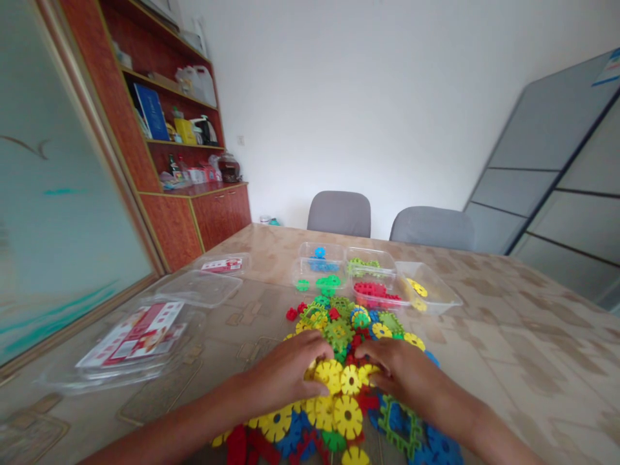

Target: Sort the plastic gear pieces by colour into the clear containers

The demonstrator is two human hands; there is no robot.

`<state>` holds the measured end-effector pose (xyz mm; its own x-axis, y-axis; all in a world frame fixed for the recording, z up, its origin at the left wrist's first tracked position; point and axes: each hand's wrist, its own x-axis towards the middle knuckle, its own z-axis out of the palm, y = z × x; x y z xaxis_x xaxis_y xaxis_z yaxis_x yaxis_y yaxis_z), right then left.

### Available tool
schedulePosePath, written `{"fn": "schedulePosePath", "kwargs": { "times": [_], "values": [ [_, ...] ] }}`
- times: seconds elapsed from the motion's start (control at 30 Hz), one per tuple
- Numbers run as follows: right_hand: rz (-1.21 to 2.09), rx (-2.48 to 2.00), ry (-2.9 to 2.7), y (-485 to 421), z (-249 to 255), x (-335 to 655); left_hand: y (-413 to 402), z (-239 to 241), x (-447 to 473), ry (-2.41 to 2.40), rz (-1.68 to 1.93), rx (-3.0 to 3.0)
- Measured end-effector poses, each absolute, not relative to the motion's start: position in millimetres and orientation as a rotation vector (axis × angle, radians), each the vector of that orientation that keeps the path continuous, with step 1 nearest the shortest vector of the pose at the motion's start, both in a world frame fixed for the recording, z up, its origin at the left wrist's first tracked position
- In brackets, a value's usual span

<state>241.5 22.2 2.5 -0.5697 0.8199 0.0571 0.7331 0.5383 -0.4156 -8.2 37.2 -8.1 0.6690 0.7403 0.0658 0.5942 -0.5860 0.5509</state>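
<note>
A heap of plastic gear-shaped toy pieces (339,336), yellow, green, red and blue, lies on the table in front of me. My left hand (285,371) rests on the pile with fingers curled round a yellow gear piece (329,374). My right hand (402,371) rests beside it, fingers bent onto another yellow gear piece (351,380) in the middle. Beyond the heap stand clear sorting tubs: one with blue pieces (320,258), one with green pieces (368,263), one with red pieces (375,292) and one with yellow pieces (426,287).
Clear plastic lids (198,287) and a lid with a red-and-white printed card (135,336) lie on the left of the patterned table (508,336). Two grey chairs (339,213) stand at the far edge. A wooden shelf cabinet (184,161) stands at the left.
</note>
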Motion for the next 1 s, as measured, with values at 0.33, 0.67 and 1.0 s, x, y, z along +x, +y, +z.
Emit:
{"fn": "schedulePosePath", "kwargs": {
  "times": [0.33,0.67,1.0],
  "values": [
    [0.533,-1.248,-2.526,9,3,221,50,-5,-19,1.097,0.437,2.478],
    [0.691,-1.215,-2.336,13,16,231,55,15,-26,1.110,0.454,2.499],
    [0.833,-1.133,-2.479,-7,-9,228,49,4,-25,1.109,0.290,2.423]
  ]
}}
